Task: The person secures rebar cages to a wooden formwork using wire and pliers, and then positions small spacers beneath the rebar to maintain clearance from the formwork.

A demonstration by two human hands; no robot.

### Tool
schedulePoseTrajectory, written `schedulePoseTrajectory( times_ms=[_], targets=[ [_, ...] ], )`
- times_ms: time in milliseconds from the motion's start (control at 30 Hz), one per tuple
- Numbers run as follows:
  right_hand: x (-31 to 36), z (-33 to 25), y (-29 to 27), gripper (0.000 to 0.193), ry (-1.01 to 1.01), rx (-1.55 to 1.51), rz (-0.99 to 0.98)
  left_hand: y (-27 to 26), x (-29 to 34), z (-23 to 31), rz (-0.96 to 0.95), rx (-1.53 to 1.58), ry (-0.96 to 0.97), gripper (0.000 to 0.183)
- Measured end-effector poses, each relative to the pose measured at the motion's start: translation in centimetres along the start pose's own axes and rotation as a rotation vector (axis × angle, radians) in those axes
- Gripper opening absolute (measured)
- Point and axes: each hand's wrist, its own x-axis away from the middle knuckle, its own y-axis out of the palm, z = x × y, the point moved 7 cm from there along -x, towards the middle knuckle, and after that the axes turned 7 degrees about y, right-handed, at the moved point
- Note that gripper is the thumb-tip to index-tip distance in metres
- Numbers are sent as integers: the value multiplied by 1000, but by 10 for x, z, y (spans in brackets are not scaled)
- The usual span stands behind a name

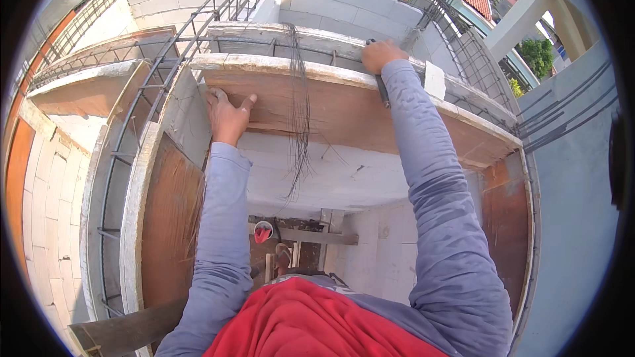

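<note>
My left hand (230,116) rests against the inner corner of the formwork, thumb and fingers apart, touching the brown face of a long plywood board (344,107). Further right, my right hand (383,56) is closed at the top of this board, around a dark, bar-like tool (383,92). One end of the tool hangs down over the board's edge; the rest is mostly hidden in the fist. A bundle of thin black binding wire (299,106) drapes over the board between my hands. Behind the board lies a second form board (251,30), with steel rebar in the gap.
A white block piece (434,80) bridges the boards right of my right hand. A rebar cage (142,102) runs along the left form. Rebar ends (569,109) stick out by the blue-grey wall at right. Below are a small bucket (263,230) and a wooden plank (314,236).
</note>
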Motion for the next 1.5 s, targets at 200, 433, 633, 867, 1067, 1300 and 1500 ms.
schedulePoseTrajectory(
  times_ms=[200, 433, 633, 867, 1067, 1300, 1500],
  targets=[
    [-11, 52, 24, 43, 65, 32, -33, -188, -48, 177, -177, 62, 402, 43],
    [-25, 24, 24, 48, 53, -11, -69, -267, -181, 198, -346, 128, 527, 31],
    [-31, 131, -16, 80, 203, -417, 154, -173, -181, 78, -668, -468, 464, 60],
    [78, 205, 66, 87, 549, -367, 414, -104, -119, 6, -759, -274, 179, 69],
    [90, 188, 72, 90, 688, -613, 511, -123, -129, -17, -690, -196, 211, 63],
    [67, 274, 110, 79, 436, -1402, 805, -116, -133, -11, -793, 37, 76, 60],
    [154, 144, -110, 53, -260, -1421, 882, -106, -142, -29, -795, 54, 67, 54]
  ],
)
